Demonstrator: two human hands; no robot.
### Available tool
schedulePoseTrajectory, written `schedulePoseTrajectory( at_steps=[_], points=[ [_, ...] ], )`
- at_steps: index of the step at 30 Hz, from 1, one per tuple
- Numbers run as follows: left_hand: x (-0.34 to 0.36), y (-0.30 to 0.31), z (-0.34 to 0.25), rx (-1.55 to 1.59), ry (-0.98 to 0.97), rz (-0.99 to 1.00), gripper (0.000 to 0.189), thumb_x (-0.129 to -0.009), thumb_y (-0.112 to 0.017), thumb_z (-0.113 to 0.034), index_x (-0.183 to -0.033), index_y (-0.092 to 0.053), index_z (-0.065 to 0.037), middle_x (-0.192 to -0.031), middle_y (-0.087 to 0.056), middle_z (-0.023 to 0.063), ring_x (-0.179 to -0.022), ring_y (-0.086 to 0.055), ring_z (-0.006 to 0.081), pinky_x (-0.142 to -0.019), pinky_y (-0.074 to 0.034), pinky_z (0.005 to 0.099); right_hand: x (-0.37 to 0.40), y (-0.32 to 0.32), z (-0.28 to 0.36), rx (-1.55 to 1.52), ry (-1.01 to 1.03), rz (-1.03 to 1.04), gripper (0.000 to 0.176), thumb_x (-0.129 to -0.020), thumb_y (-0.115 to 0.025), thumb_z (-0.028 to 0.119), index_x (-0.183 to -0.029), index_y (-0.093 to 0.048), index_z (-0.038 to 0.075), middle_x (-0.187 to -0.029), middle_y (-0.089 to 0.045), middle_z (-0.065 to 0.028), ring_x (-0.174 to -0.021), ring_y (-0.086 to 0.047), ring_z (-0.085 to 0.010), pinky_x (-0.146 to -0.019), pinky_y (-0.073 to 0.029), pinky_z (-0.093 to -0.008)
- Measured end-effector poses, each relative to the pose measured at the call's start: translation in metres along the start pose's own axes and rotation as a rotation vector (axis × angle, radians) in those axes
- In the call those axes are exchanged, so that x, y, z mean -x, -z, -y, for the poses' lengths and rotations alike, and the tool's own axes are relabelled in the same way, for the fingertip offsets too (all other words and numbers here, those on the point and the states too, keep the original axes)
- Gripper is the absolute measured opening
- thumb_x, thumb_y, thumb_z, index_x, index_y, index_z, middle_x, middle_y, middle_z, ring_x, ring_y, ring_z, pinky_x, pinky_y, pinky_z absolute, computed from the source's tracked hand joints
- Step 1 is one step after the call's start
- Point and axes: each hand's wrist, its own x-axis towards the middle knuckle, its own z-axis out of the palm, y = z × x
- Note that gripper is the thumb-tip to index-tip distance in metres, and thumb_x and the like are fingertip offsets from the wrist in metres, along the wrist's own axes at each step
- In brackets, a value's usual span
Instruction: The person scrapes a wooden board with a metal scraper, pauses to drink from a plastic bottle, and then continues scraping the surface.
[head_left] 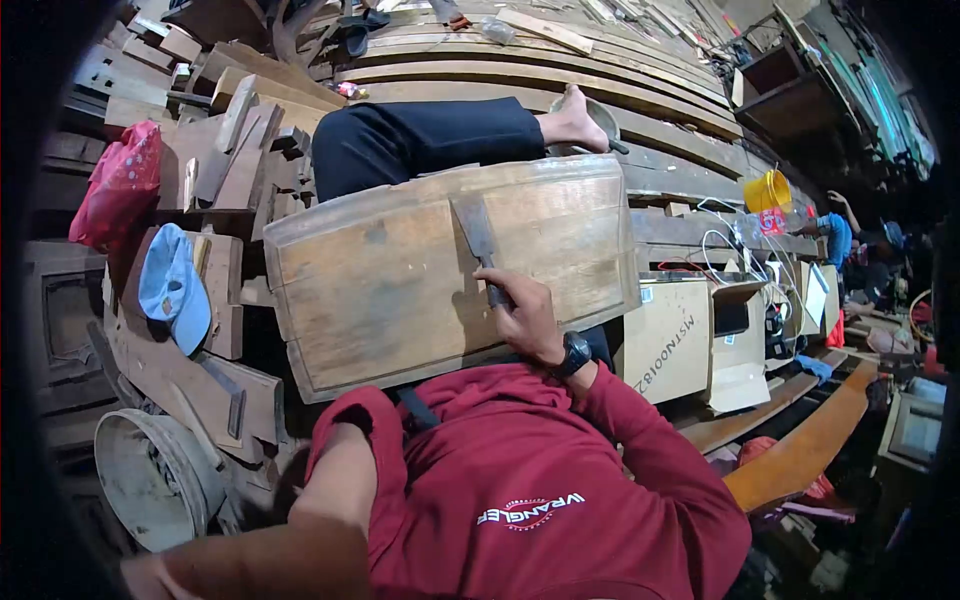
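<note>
A wooden panel with moulded edges lies across my lap, its face worn and patchy. My right hand, with a watch on its wrist, is closed around a scraper. The scraper's flat, wide blade lies over the panel and points toward its far edge. My left arm is raised close to the camera at the lower left, and my left hand is a blur there, its fingers unreadable.
A light blue cap and a red bag rest on wood pieces at left, above a white bucket. A cardboard box stands right of the panel, with cables and a yellow container beyond. My bare foot rests past the panel.
</note>
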Motion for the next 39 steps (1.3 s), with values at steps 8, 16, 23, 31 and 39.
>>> schedulePoseTrajectory(
  at_steps=[8,16,23,31,39],
  points=[
    [0.009,-0.032,0.006,-0.201,0.13,-0.117,0.021,-0.1,-0.066,-0.043,-0.12,-0.073,-0.045,-0.102,-0.06,-0.0171,-0.097,-0.052,0.0089,-0.087,-0.037,0.0353,0.004,-0.003,-0.007,0.0,0.089,0.009,0.042,-0.077,-0.058,-0.006,-0.115,-0.071,0.004,-0.088,-0.07,-0.017,-0.075,-0.068,-0.0358,-0.069,-0.054,-0.0414],
    [0.023,-0.081,0.033,-0.167,-0.091,-0.533,0.019,-0.095,-0.073,-0.043,-0.113,-0.073,-0.046,-0.098,-0.057,-0.0193,-0.09,-0.048,0.0067,-0.084,-0.035,0.032,0.002,0.004,0.006,-0.042,-0.022,0.012,0.037,-0.079,-0.061,-0.005,-0.114,-0.07,0.004,-0.088,-0.069,-0.0173,-0.075,-0.068,-0.0342,-0.068,-0.054,-0.0392],
    [0.014,-0.091,0.027,-0.146,0.021,-0.574,0.022,-0.093,-0.076,-0.029,-0.108,-0.073,-0.044,-0.095,-0.052,-0.0182,-0.09,-0.048,0.0065,-0.084,-0.035,0.0307,0.01,0.005,-0.004,-0.01,0.059,0.021,0.04,-0.077,-0.06,-0.004,-0.115,-0.069,0.005,-0.092,-0.071,-0.0177,-0.078,-0.069,-0.037,-0.069,-0.055,-0.0408],
    [-0.002,-0.084,-0.004,0.042,0.52,-0.513,0.018,-0.095,-0.072,-0.023,-0.086,-0.064,-0.037,-0.091,-0.049,-0.0179,-0.084,-0.045,0.0059,-0.082,-0.034,0.0299,0.012,0.01,-0.004,0.008,0.006,0.059,0.037,-0.077,-0.06,-0.006,-0.112,-0.07,0.003,-0.092,-0.072,-0.0183,-0.082,-0.072,-0.0354,-0.073,-0.056,-0.0394],
    [-0.011,-0.1,-0.003,-0.147,0.524,-0.641,0.026,-0.091,-0.077,-0.021,-0.079,-0.058,-0.034,-0.089,-0.047,-0.0205,-0.084,-0.044,0.005,-0.08,-0.033,0.0303,0.006,0.004,-0.001,0.009,0.014,-0.016,0.037,-0.077,-0.056,-0.007,-0.11,-0.071,0.003,-0.084,-0.068,-0.0169,-0.074,-0.069,-0.0334,-0.068,-0.054,-0.0388]
  ],
)
